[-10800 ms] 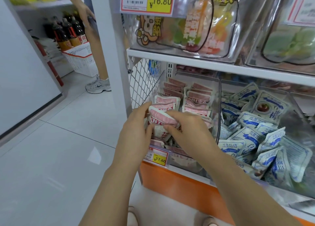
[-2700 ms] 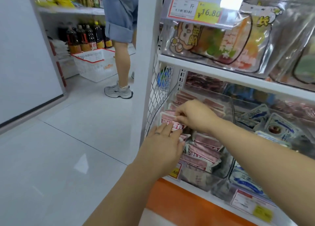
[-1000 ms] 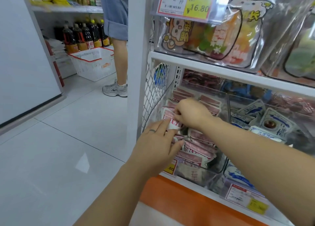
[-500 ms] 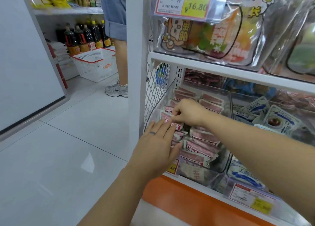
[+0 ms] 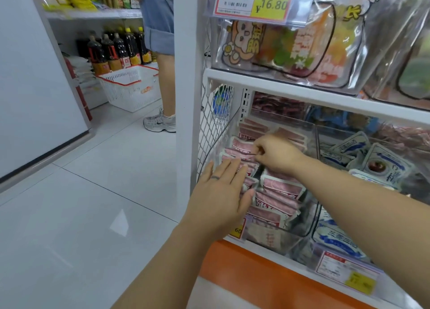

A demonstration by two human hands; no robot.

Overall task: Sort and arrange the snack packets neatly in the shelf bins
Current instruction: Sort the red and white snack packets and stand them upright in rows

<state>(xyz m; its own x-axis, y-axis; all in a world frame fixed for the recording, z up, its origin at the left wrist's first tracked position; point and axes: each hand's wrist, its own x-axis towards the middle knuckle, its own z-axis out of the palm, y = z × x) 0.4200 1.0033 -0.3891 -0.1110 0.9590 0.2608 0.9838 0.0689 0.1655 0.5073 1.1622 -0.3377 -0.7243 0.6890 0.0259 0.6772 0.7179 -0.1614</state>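
Observation:
Pink-and-white snack packets stand in two rows inside a clear plastic bin on the lower shelf. My left hand lies flat with straight fingers against the front of the left row, a ring on one finger. My right hand reaches over the bin and pinches the top edge of a pink packet in the left row. Blue-and-white snack packets fill the neighbouring bin to the right.
A white shelf post and wire mesh side panel stand left of the bin. Above, a shelf holds clear bags of colourful snacks and a price tag. A person's leg and a white basket stand in the aisle.
My right hand has shifted slightly back along the left row, still pinching a pink packet. My left hand stays flat against the front packets.

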